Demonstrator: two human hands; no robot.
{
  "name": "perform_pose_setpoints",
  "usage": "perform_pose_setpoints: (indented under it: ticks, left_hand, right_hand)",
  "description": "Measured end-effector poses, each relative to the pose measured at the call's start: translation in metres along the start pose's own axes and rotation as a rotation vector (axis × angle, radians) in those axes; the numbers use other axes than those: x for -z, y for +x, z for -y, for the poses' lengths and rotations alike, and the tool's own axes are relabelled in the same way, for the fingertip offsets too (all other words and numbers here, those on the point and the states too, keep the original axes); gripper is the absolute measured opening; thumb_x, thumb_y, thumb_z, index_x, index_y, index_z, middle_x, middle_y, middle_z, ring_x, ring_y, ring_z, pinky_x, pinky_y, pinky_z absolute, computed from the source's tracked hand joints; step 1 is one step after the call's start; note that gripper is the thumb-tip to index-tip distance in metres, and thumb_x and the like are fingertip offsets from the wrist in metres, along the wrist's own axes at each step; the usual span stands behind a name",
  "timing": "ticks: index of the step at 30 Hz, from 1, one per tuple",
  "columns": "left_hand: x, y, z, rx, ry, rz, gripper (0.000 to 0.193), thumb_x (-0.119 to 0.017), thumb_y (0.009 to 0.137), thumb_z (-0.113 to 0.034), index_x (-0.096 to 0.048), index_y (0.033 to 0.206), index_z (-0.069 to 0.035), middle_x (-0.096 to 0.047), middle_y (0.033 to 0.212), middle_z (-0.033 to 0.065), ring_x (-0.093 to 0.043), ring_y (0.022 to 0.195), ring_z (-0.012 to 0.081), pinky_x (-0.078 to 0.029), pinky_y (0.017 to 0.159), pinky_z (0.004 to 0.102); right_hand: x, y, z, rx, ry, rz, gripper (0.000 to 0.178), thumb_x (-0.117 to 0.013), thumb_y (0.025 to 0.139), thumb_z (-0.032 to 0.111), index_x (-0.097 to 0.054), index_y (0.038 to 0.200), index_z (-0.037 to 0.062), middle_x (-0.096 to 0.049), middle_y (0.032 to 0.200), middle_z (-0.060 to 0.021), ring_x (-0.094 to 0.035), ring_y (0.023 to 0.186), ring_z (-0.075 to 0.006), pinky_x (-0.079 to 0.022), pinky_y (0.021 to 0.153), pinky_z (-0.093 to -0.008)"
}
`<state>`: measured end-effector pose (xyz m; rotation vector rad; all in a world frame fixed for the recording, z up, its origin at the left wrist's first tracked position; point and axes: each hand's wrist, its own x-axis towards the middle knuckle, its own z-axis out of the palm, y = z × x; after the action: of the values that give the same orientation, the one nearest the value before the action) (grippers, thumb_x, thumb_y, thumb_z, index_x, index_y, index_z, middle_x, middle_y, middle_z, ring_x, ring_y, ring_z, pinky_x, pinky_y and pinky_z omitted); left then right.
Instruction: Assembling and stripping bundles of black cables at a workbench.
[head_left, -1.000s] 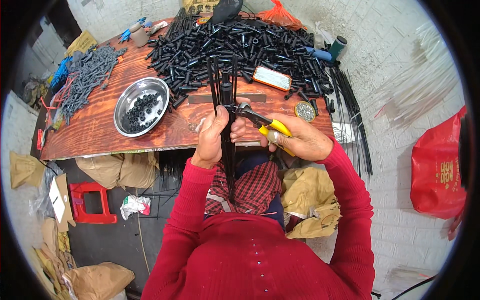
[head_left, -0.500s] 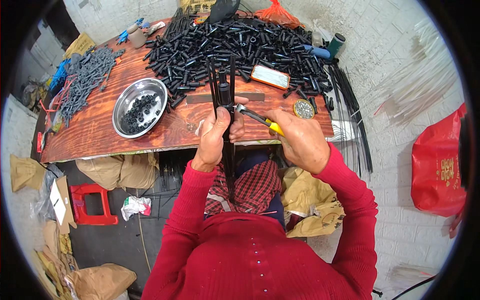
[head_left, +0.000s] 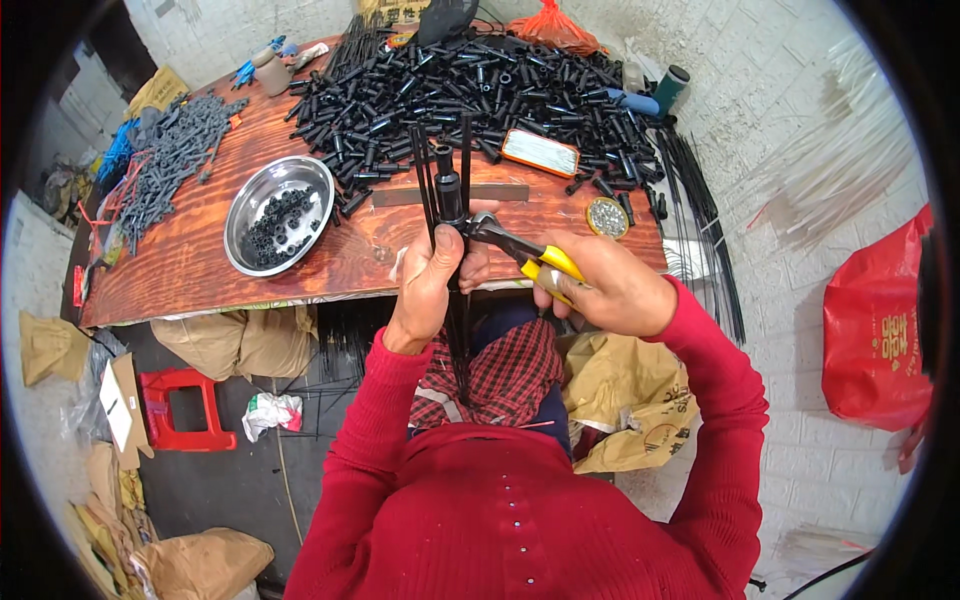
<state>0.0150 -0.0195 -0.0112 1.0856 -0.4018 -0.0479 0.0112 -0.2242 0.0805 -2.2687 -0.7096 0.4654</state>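
Observation:
Upright in front of me stands a black tubular part [head_left: 449,195] with long thin black rods around it. My left hand [head_left: 425,290] is wrapped round it just above the table's front edge, thumb towards me. Yellow-handled pliers [head_left: 555,268] are in my right hand [head_left: 628,287], with the handles apart. Their dark metal jaws meet the collar of the tubular part from the right, beside my left fingers. Exactly what the jaws bite on is too small to tell. The rods run on downward below my left hand, over a checked cloth on my lap.
A large heap of black tubes [head_left: 430,95] covers the back of the table [head_left: 200,260]. A steel bowl [head_left: 236,215] of small black rings stands left, grey parts [head_left: 175,155] beyond. On the right lie a white-filled tray [head_left: 541,152], a small round tin [head_left: 607,218] and black rods [head_left: 700,220].
The right hand has moved slightly right and turned. The pliers' handles have spread, and their head has come lower against the collar. The left hand stays wrapped around the tubular part.

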Motion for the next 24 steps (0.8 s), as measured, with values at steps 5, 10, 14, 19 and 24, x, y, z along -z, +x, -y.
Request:
perform_pose_setpoints:
  ticks: [5, 10, 14, 19, 24]
  left_hand:
    - [0.001, 0.001, 0.003, -0.012, -0.024, -0.009, 0.057, -0.039, 0.101, -0.047, -0.048, 0.13, 0.001, -0.038, 0.067, -0.0027, -0.037, 0.059, 0.007, -0.032, 0.052, 0.0217]
    - [0.003, 0.002, 0.003, 0.039, -0.147, 0.046, 0.058, -0.039, 0.101, -0.047, -0.047, 0.131, 0.001, -0.039, 0.068, -0.0024, -0.037, 0.059, 0.0068, -0.031, 0.053, 0.0213]
    - [0.002, 0.001, 0.002, 0.026, -0.111, 0.034, 0.063, -0.038, 0.099, -0.051, -0.044, 0.131, 0.003, -0.038, 0.068, -0.0013, -0.036, 0.059, 0.008, -0.03, 0.051, 0.0208]
    - [0.005, -0.005, 0.003, 0.046, -0.176, 0.046, 0.057, -0.04, 0.1, -0.047, -0.048, 0.13, 0.001, -0.041, 0.069, -0.0025, -0.037, 0.06, 0.0069, -0.03, 0.054, 0.0213]
    - [0.002, -0.001, 0.002, 0.048, -0.126, 0.047, 0.058, -0.04, 0.1, -0.048, -0.047, 0.131, 0.001, -0.04, 0.069, -0.0023, -0.037, 0.06, 0.0071, -0.03, 0.054, 0.0217]
  right_hand:
    - [-0.007, -0.001, -0.006, 0.198, -0.652, -0.302, 0.014, -0.049, 0.092, 0.004, -0.05, 0.106, 0.0016, -0.063, 0.08, -0.0041, -0.06, 0.064, -0.0116, -0.049, 0.06, -0.027]
    - [0.007, 0.006, -0.014, -0.011, 0.182, 0.123, 0.015, -0.047, 0.097, 0.011, -0.051, 0.109, 0.0025, -0.064, 0.089, -0.0036, -0.06, 0.071, -0.0091, -0.049, 0.065, -0.0254]
    - [0.018, 0.009, -0.013, -0.07, 0.392, 0.278, 0.021, -0.046, 0.099, 0.016, -0.051, 0.114, 0.0025, -0.063, 0.096, -0.0057, -0.061, 0.077, -0.0094, -0.05, 0.069, -0.0253]
    - [0.023, 0.011, -0.007, -0.102, 0.482, 0.364, 0.024, -0.048, 0.099, 0.018, -0.051, 0.116, 0.0023, -0.063, 0.096, -0.0064, -0.061, 0.078, -0.0103, -0.051, 0.069, -0.0253]
    - [0.029, 0.009, -0.004, -0.111, 0.381, 0.332, 0.019, -0.047, 0.096, 0.014, -0.053, 0.109, 0.0019, -0.064, 0.089, -0.005, -0.061, 0.072, -0.0099, -0.049, 0.062, -0.0264]
